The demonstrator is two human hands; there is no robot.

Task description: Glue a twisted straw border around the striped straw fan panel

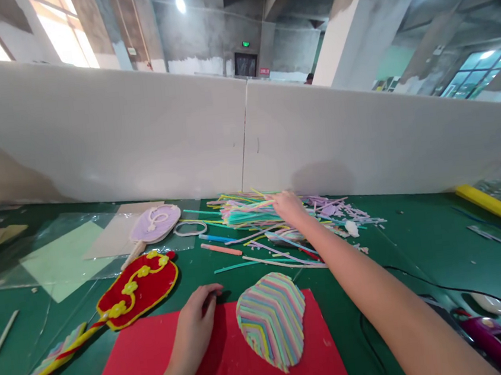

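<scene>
My right hand [289, 207] reaches over a pile of pastel fuzzy sticks [248, 211] near the white partition; its fingers are bent down at the pile, and what they hold, if anything, is too small to tell. My left hand [201, 312] rests on the red board [147, 353], fingers loosely curved and apart, with nothing in them. To its right a striped pastel piece [273, 322] lies on the board. A red fan shape with yellow flowers [138, 289] and a twisted yellow-and-red handle [50, 372] lies to the left.
At the back left are a lilac fan [156, 223], a small ring [190, 228] and a green sheet [63, 261]. Markers [221, 249] lie before the pile. A yellow bar [499, 209], a black cable [444, 286] and a magenta tool [490, 338] are at the right.
</scene>
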